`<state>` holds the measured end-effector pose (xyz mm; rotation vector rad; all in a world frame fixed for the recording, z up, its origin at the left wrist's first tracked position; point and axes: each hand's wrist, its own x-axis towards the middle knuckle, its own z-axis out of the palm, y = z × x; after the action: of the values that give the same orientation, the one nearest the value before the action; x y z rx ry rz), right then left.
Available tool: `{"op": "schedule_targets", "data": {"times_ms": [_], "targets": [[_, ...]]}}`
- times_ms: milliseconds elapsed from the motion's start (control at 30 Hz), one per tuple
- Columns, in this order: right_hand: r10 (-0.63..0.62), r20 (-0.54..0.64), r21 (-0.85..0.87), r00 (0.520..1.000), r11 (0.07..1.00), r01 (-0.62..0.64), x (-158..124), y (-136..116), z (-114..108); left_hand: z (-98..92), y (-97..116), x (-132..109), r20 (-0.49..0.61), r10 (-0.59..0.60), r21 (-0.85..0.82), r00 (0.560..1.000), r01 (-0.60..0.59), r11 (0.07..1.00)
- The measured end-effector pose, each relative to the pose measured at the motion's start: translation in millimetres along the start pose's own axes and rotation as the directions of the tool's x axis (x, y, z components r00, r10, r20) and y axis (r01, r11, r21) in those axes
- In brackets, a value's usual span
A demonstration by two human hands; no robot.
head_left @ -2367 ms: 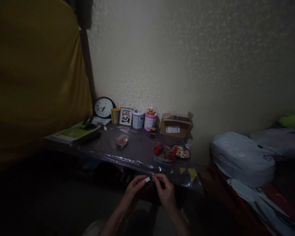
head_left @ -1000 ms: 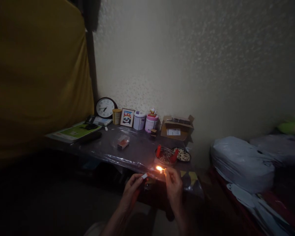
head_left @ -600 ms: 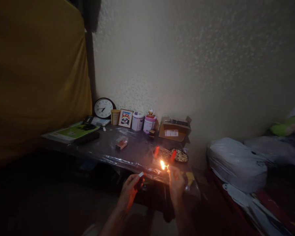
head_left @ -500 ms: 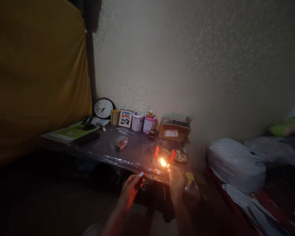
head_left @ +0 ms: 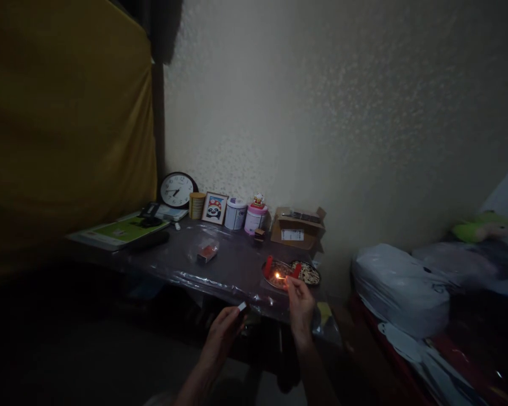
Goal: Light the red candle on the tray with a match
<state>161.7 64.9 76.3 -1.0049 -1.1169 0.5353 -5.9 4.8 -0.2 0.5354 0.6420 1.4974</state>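
Note:
In a dim room, my right hand (head_left: pixel 298 301) pinches a lit match (head_left: pixel 280 277) whose small flame hovers over a round metal dish (head_left: pixel 275 280) on the table's near right corner. Two short red candles (head_left: pixel 268 266) stand in that dish, one at each side of the flame. My left hand (head_left: pixel 226 330) is held lower, in front of the table edge, gripping a small matchbox (head_left: pixel 241 307) with a pale end. A second dish (head_left: pixel 308 273) holding pale sticks sits just right of the first.
The plastic-covered table (head_left: pixel 220 265) also carries a clock (head_left: pixel 176 190), a panda picture frame (head_left: pixel 214 208), two tins (head_left: pixel 236 213), a cardboard box (head_left: pixel 297 228), a small red box (head_left: pixel 206 254) and a green book (head_left: pixel 118 231). A yellow cloth hangs left. White bags (head_left: pixel 400 290) lie right.
The match was struck against the matchbox and caught fire. My right hand carried it forward from the table edge to over the dish; the flame has shrunk. My left hand dropped slightly.

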Motion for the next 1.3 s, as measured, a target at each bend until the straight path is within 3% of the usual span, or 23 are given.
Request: {"op": "schedule_targets", "data": {"times_ms": [167,400,767,1300], "targets": [[0.004,0.012,0.013,1.000,1.000,-0.004,9.8,-2.5,4.4,3.1,3.3,-3.4,0.021,0.013,0.000,1.000,-0.013,1.000],[-0.017,0.025,0.003,1.000,1.000,0.017,22.4,-3.8,10.5,5.5,6.0,-4.3,-0.050,-0.018,0.043,0.999,0.020,0.999],[-0.021,0.016,-0.022,1.000,1.000,0.022,45.2,3.2,29.6,11.3,13.8,-8.8,-0.068,-0.018,0.062,0.998,0.022,0.998],[0.005,-0.001,-0.131,1.000,0.991,-0.005,53.5,11.9,40.5,9.0,11.6,-6.7,-0.007,-0.018,0.016,1.000,0.018,1.000]]}}
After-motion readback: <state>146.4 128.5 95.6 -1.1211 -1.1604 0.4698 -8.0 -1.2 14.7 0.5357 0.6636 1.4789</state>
